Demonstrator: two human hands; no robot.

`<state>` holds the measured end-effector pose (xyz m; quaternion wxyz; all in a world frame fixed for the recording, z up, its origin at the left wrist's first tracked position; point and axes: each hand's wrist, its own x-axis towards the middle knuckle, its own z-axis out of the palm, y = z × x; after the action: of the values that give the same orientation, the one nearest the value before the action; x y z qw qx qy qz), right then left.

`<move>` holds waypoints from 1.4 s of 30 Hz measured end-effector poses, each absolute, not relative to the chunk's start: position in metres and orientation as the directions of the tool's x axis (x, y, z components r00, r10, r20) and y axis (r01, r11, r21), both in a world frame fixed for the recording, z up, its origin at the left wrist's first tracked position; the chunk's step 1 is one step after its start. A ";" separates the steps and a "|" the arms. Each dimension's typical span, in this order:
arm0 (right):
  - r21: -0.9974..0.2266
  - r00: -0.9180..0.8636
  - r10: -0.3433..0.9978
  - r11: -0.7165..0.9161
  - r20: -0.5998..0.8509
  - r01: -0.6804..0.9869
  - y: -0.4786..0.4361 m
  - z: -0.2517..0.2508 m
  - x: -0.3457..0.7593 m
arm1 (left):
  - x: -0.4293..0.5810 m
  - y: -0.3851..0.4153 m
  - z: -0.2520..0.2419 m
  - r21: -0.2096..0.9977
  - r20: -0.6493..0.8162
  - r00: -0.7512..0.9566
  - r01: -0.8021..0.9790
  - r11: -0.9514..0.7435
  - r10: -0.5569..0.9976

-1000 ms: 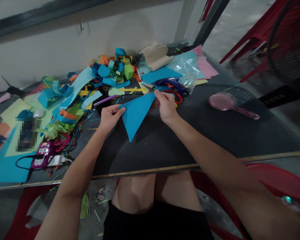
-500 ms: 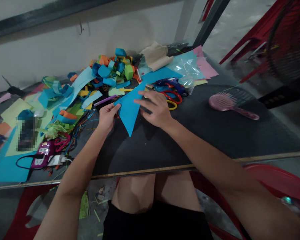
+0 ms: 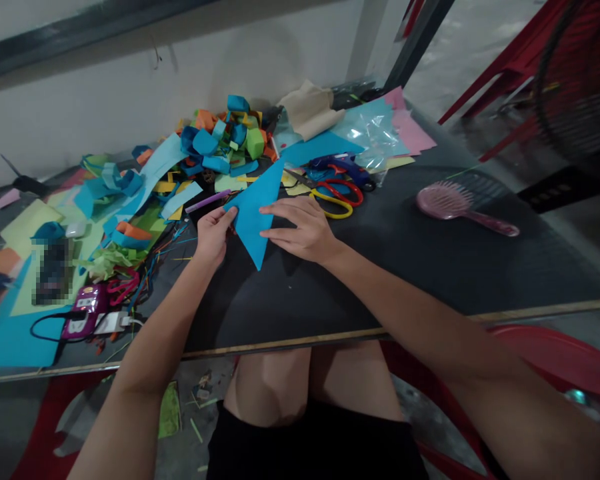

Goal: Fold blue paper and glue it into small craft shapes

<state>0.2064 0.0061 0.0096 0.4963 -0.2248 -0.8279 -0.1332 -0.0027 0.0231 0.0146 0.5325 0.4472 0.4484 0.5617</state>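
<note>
A blue paper triangle (image 3: 253,213) lies on the dark table (image 3: 430,267), one tip pointing toward me and one toward the far pile. My left hand (image 3: 215,233) pinches its left corner between thumb and fingers. My right hand (image 3: 300,230) lies flat across the triangle's right side, fingers stretched out and pressing it down. Just beyond my right hand lie scissors with red and yellow handles (image 3: 333,197).
A heap of coloured paper strips and loops (image 3: 215,143) fills the far left. A blue glue gun (image 3: 343,167), clear plastic and pink sheets (image 3: 410,130) lie behind. A pink hairbrush (image 3: 463,208) rests to the right. A purple device with cable (image 3: 83,313) sits near the front left edge.
The triangle was held up between both hands, then turned and laid down. My right hand let go of its corner and now presses flat on it.
</note>
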 end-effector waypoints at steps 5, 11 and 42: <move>-0.023 -0.404 0.249 0.873 0.880 0.488 0.005 0.011 0.205 | -0.003 0.022 0.020 0.971 -0.049 -0.023 -0.234 0.042 0.999; -0.108 -0.404 0.361 0.842 0.840 0.528 0.008 0.007 0.208 | 0.001 0.014 0.020 0.955 -0.222 0.221 -0.149 0.258 0.950; 0.131 -0.583 0.162 0.895 0.796 0.427 -0.004 0.017 0.199 | 0.006 0.012 0.016 0.965 -0.166 0.186 -0.174 0.199 0.968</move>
<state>0.1989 -0.0035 0.0174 0.4247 -0.1682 -0.8757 -0.1562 0.0064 0.0123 0.0161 0.6306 0.4422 0.4493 0.4527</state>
